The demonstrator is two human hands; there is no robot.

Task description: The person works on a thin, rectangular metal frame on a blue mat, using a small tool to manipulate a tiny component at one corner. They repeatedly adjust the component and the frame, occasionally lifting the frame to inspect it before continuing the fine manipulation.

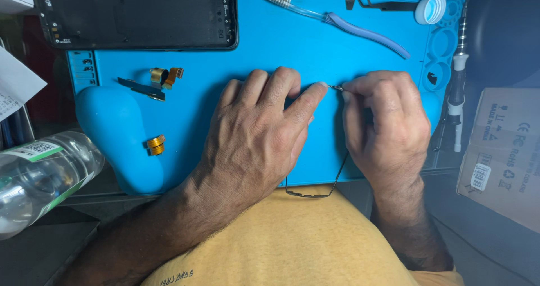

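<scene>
Hands — left hand (pixel 261 134), right hand (pixel 385 123) — pinch a small metal part (pixel 336 87) over a blue mat (pixel 270 55).

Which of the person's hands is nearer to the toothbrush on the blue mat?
Right. The right hand lies just below the toothbrush, under its purple handle. The left hand sits farther down and to the left on the blue mat.
</scene>
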